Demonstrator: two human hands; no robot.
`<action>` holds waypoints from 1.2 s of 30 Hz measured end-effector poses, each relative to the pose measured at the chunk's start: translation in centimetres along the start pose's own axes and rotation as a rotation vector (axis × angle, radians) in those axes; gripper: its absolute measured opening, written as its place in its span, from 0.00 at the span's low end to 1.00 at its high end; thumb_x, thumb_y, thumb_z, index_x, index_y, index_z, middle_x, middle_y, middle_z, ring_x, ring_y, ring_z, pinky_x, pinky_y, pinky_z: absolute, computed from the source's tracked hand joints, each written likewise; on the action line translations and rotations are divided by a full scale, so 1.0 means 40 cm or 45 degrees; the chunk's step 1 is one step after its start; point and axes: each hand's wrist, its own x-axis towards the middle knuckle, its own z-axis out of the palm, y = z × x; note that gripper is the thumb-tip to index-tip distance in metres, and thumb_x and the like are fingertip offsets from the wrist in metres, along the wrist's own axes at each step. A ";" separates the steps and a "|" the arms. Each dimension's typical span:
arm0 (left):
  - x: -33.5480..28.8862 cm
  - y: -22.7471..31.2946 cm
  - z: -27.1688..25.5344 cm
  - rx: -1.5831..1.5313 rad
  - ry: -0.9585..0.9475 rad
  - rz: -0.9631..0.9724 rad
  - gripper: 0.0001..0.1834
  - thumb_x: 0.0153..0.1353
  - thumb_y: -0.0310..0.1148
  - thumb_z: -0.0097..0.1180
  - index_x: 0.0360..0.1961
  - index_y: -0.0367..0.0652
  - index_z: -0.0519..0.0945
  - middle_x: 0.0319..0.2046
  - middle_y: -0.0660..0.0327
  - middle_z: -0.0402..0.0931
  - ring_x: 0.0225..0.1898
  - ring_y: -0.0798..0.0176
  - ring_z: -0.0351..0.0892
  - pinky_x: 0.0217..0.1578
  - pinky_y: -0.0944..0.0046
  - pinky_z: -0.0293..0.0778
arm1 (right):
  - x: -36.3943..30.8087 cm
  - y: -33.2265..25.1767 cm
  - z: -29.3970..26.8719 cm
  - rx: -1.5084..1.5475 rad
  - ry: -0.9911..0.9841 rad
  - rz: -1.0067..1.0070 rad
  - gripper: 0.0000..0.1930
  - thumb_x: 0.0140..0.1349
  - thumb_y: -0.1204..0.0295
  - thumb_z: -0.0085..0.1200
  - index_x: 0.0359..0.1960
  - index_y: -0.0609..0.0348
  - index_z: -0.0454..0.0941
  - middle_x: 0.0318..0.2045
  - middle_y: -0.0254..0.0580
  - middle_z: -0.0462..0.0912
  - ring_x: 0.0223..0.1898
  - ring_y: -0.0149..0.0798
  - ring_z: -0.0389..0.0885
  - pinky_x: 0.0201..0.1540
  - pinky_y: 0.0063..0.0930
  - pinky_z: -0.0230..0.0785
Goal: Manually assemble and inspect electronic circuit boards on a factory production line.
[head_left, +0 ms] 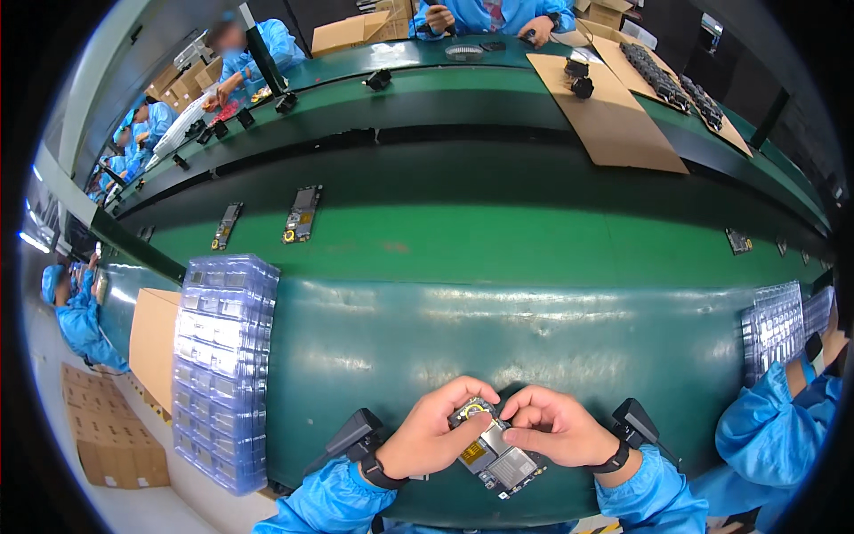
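Two hands [436, 436] [562, 425] hold a board [513, 467] between tray stacks [222, 374] [772, 329].

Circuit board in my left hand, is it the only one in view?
No, besides the circuit board in your left hand, more boards lie on the green strip beyond.

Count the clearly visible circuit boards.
4: one board between your left hand and right hand, a second and third leftward on the green belt, a fourth rightward. Smaller ones near its ends aren't countable.
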 end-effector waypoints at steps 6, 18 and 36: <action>-0.006 -0.015 0.007 -0.101 0.013 0.150 0.19 0.69 0.21 0.55 0.60 0.38 0.72 0.44 0.65 0.78 0.45 0.75 0.76 0.48 0.70 0.72 | -0.007 -0.006 0.018 -0.075 0.026 0.086 0.18 0.70 0.76 0.58 0.59 0.61 0.69 0.27 0.25 0.76 0.30 0.17 0.72 0.31 0.16 0.62; 0.023 -0.041 -0.024 0.090 0.446 0.278 0.42 0.66 0.35 0.62 0.73 0.34 0.51 0.42 0.55 0.81 0.36 0.59 0.85 0.40 0.57 0.79 | 0.002 -0.013 0.073 -0.237 0.343 0.024 0.08 0.69 0.69 0.60 0.31 0.53 0.77 0.16 0.25 0.74 0.12 0.19 0.65 0.13 0.16 0.52; 0.177 -0.114 -0.053 -0.959 0.609 0.309 0.24 0.80 0.43 0.38 0.68 0.39 0.60 0.51 0.49 0.74 0.50 0.56 0.83 0.52 0.53 0.81 | 0.624 -0.169 0.105 0.511 0.378 -0.221 0.06 0.68 0.77 0.55 0.42 0.68 0.77 0.37 0.49 0.84 0.41 0.45 0.86 0.50 0.37 0.84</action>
